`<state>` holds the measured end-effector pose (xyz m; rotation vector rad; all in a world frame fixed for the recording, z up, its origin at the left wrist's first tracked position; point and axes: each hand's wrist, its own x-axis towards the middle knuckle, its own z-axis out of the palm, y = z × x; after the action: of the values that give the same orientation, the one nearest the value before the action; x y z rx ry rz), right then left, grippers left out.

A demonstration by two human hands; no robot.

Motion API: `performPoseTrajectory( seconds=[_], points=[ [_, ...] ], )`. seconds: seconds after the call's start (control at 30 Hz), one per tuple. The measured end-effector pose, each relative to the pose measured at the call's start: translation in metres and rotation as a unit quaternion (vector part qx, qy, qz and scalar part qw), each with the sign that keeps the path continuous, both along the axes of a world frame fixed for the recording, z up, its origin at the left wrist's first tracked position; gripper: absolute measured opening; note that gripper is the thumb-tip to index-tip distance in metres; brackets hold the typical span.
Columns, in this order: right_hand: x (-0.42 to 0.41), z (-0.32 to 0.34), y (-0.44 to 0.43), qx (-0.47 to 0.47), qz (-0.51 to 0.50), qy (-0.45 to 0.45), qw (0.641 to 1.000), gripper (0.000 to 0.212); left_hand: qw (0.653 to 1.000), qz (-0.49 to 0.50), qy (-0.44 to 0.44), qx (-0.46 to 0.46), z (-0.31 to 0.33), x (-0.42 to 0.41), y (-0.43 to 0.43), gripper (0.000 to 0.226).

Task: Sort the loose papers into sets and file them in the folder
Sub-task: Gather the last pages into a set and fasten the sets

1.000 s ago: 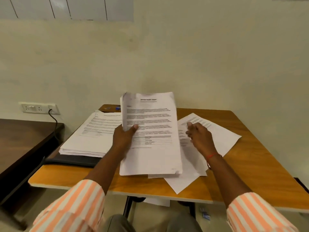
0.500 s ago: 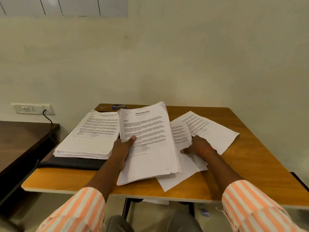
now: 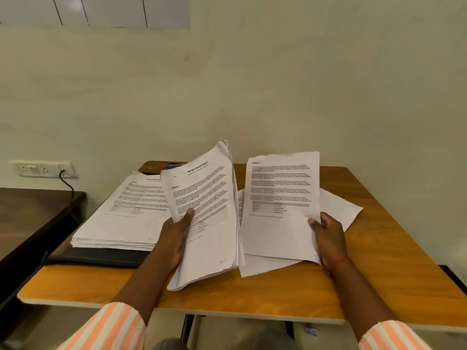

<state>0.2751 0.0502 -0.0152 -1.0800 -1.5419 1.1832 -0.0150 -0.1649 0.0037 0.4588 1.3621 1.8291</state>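
Two hands [image 3: 174, 238] [image 3: 328, 238], one folder [image 3: 101, 258], one stack [image 3: 121, 218], one held bundle [image 3: 214, 248], one held sheet [image 3: 278, 231]

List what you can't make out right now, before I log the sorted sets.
Head view only.
Folder: mostly under the paper stack; contents hidden.
Loose sheets on the table: covered by the sheet in the right hand; count unclear.
Sheaf in the left hand: body text too small to read.

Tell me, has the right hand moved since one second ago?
Yes. The right hand rose off the loose sheets lying on the table, lifting a single sheet.
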Motion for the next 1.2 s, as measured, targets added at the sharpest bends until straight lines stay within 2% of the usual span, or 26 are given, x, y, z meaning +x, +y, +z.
performPoseTrajectory(
  seconds=[0.1,0.27,0.47,0.57,0.67,0.83,0.93,1.03,1.1,1.2],
  points=[
    [0.001,0.001,0.000,-0.023,-0.003,0.044,0.999,0.019,1.000,0.008,0.019,0.007,-0.005,-0.001,0.002,0.038],
    [0.002,0.000,-0.001,-0.029,-0.009,0.060,0.998,0.020,0.998,0.023,0.053,0.007,-0.011,0.000,0.006,0.046],
    [0.001,0.001,-0.003,-0.038,-0.023,0.054,0.998,0.017,1.000,0.014,-0.009,0.017,-0.002,0.001,-0.001,0.036],
    [0.000,0.004,-0.003,0.008,-0.075,-0.028,0.997,0.011,1.000,0.012,-0.008,0.018,0.002,0.003,-0.006,0.035],
    [0.006,0.013,0.002,0.056,-0.151,-0.132,0.978,0.032,1.000,0.010,-0.011,0.014,0.004,0.005,-0.008,0.037],
    [0.025,0.025,0.020,0.076,-0.144,-0.298,0.941,0.036,1.000,0.014,-0.019,0.004,0.007,0.005,-0.009,0.039],
    [0.029,0.028,0.026,0.098,-0.149,-0.369,0.912,0.041,1.000,0.011,-0.026,0.004,0.008,0.006,-0.009,0.041],
    [0.022,0.028,0.026,0.117,-0.186,-0.457,0.862,0.058,1.000,0.017,-0.022,0.005,0.009,0.007,-0.010,0.042],
    [0.008,0.030,0.019,0.134,-0.169,-0.479,0.851,0.065,0.999,0.023,-0.022,0.002,0.010,0.008,-0.009,0.042],
    [-0.020,0.026,0.001,0.105,-0.062,-0.491,0.862,0.077,0.999,0.024,-0.029,0.000,0.009,0.008,-0.009,0.042]
  ],
)
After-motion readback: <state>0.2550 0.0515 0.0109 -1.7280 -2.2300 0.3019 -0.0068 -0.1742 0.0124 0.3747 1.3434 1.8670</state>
